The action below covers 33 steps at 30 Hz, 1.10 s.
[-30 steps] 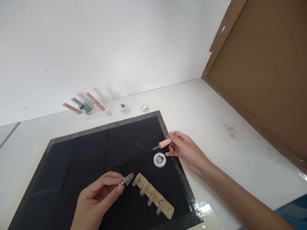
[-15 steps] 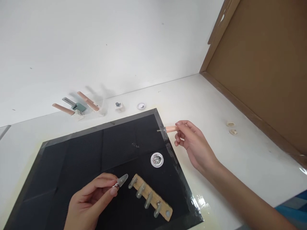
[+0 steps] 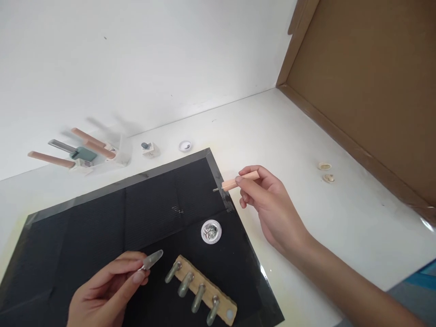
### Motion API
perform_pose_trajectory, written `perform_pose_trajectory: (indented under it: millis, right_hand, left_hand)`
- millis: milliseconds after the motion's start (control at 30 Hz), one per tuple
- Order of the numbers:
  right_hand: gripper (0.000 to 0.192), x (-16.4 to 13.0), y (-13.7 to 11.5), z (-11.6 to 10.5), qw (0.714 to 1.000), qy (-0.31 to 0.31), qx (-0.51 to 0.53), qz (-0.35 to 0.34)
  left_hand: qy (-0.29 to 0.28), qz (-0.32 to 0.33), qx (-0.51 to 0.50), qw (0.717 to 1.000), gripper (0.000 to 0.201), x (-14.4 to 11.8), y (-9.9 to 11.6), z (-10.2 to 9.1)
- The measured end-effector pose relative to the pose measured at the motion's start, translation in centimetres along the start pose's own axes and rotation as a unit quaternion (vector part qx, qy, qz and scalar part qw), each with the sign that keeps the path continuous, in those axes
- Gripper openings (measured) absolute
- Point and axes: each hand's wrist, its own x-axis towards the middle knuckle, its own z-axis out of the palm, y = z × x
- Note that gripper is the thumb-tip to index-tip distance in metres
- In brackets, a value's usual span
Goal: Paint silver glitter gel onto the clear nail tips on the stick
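Note:
My left hand point(image 3: 102, 290) pinches a pale grey false nail tip point(image 3: 151, 260) on a small stick, held low over the black mat point(image 3: 102, 218). Just to its right lies a wooden strip point(image 3: 223, 306) carrying several more grey nail tips. My right hand point(image 3: 269, 204) holds a thin pink-handled tool point(image 3: 235, 181) with a short metal point, raised above the mat's right edge. A small round dish point(image 3: 211, 231) of tiny shiny bits sits on the mat between both hands.
At the back left a clear holder point(image 3: 85, 156) has pink-handled tools and a green item. A small cube point(image 3: 150, 148) and a little round pot point(image 3: 185, 145) stand behind the mat. Two small pale pieces point(image 3: 326, 171) lie by the cardboard panel point(image 3: 368, 81).
My right hand has lifted the pink-handled tool up and away from the round dish to the mat's right edge. My left hand keeps its nail tip; the view has shifted right.

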Motion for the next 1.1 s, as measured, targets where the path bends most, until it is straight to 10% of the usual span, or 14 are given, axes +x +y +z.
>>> perform_pose_trajectory:
  millis: [1100]
  right_hand:
    - [0.022, -0.9, 0.6, 1.1, 0.996, -0.043, 0.064, 0.047]
  left_hand:
    - [-0.030, 0.024, -0.037, 0.999, 0.005, -1.5, 0.3, -0.9]
